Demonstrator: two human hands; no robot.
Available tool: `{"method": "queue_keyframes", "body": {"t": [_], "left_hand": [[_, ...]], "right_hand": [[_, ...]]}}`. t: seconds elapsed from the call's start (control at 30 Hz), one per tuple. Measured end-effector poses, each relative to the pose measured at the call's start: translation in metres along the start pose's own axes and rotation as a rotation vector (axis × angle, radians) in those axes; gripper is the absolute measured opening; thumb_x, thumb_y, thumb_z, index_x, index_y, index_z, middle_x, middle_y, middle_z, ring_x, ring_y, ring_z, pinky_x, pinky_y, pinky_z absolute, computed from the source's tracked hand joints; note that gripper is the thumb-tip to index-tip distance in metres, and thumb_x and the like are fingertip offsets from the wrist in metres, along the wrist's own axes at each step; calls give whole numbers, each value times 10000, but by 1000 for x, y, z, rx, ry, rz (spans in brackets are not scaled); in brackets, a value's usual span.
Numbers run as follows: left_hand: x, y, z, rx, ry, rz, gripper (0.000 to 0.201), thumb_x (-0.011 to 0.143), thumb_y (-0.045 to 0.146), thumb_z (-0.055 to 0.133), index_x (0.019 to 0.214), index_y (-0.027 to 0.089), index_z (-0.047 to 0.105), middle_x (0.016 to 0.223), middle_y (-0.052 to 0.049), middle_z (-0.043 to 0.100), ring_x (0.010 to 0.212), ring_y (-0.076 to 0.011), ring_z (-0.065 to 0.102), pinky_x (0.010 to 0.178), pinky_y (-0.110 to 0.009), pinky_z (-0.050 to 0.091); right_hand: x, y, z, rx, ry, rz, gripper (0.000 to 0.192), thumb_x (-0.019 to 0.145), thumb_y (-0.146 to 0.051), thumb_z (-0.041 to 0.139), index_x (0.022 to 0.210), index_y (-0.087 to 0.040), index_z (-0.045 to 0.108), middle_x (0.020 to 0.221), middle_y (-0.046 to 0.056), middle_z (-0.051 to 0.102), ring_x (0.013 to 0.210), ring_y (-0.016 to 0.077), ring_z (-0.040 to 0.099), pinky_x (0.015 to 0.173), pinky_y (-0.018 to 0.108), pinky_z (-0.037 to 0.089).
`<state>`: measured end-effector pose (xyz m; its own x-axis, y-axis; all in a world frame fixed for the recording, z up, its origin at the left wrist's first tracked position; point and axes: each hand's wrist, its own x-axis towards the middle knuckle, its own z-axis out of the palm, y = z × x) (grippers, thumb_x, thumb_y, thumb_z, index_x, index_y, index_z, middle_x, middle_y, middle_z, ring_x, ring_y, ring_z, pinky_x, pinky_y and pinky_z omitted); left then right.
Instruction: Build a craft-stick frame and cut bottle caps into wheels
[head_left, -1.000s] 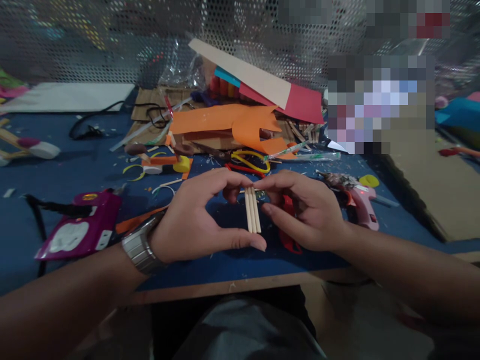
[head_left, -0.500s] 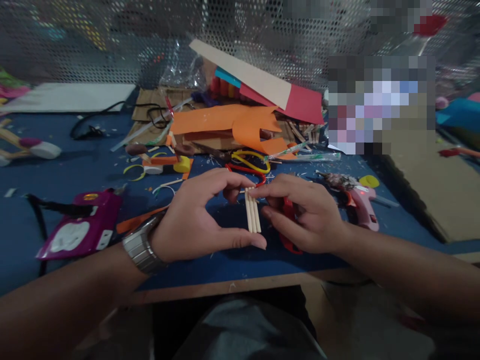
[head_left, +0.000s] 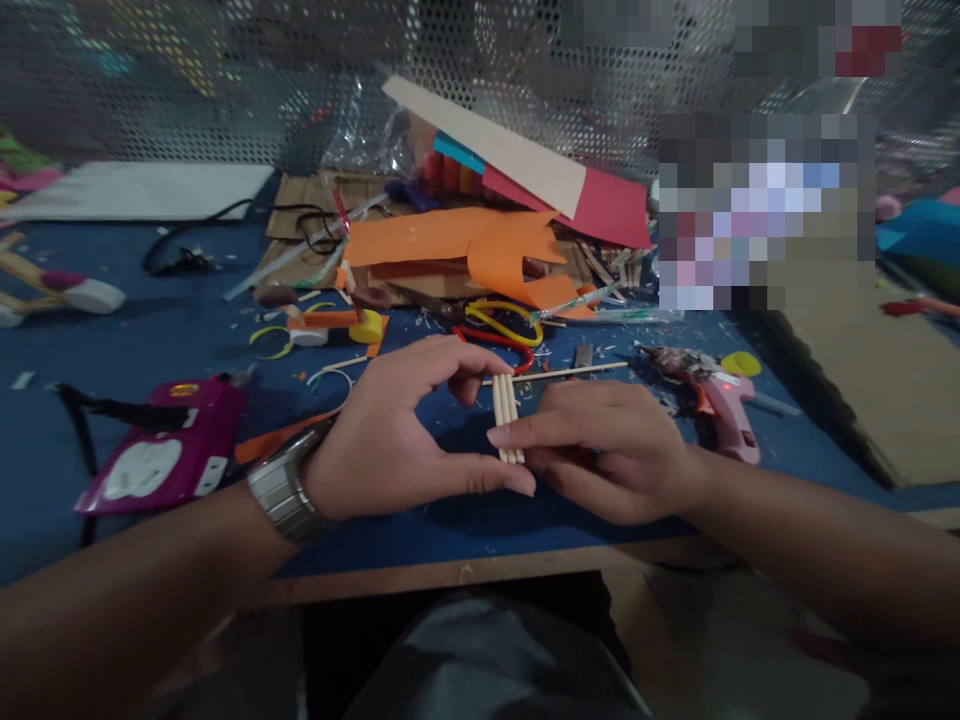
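Head cam looks down at a messy blue craft table (head_left: 150,340). Left hand (head_left: 397,440), steel watch (head_left: 281,492) on the wrist, curls into a C around a little row of wooden sticks (head_left: 507,418) lying side by side on the mat, thumb at the near end, index fingertip at the far end. Right hand (head_left: 607,445) lies mostly flat, index finger pressing across the sticks. One longer skewer (head_left: 562,373) lies crosswise just behind them. Pink glue gun (head_left: 724,405) sits to the right, orange paper (head_left: 457,240) and yellow-handled scissors (head_left: 502,320) behind, magenta pouch (head_left: 169,450) to the left. No readable writing anywhere, too dim and blurry.
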<state>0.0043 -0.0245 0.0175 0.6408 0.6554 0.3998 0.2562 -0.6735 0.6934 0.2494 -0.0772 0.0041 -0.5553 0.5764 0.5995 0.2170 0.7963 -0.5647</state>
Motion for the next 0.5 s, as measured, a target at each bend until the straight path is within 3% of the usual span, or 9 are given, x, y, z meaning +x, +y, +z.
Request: {"method": "queue_keyframes", "body": {"t": [0.2,0.33,0.5], "left_hand": [[1,1,0,-6,-11,-2,698,679,574,1049,1170,168,762,913,20,694,820,-154,647,814,-278,523],[1,-1,-1,-20,-16,-1,715,696,603,1030,1195,169,759,929,10,714,825,-163,661,810,-287,525],[1,-4,2,-70,-92,18,721,711,654,1002,1191,169,769,992,-36,775,902,-210,722,830,-313,541]], "right_hand": [[0,0,-3,39,-27,-71,315,1025,-66,614,1293,-137,764,756,16,731,662,152,670,657,269,550],[0,-2,-2,9,-9,-3,349,1027,-111,676,1368,-160,727,854,16,802,670,131,707,693,237,590],[-2,3,4,-67,55,47,297,1018,-65,695,1294,-155,757,1057,74,872,893,138,813,863,214,616]]}}
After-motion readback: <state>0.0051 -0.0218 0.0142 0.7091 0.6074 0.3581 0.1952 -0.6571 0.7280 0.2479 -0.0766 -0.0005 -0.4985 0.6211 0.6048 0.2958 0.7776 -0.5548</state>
